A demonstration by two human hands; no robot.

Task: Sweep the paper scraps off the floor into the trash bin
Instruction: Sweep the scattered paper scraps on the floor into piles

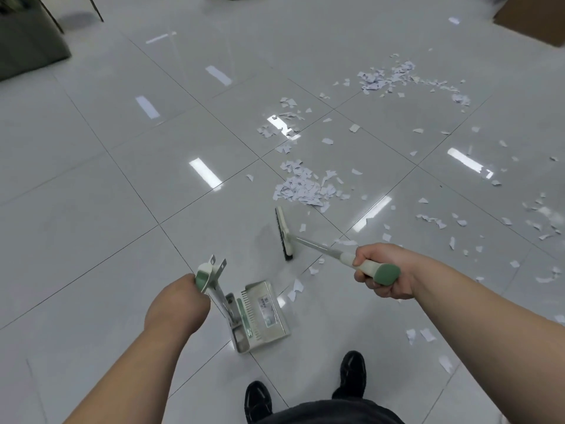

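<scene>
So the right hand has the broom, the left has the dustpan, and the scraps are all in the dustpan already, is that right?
Not quite. The head view shows the scraps scattered over the floor, and the dustpan looks empty. The rest is right: the right hand grips the broom and the left hand holds the dustpan.

The left hand (177, 301) hides its own fingers, the dustpan label (265, 302) is unreadably small, and the edge crops the cardboard box (532, 16).
</scene>
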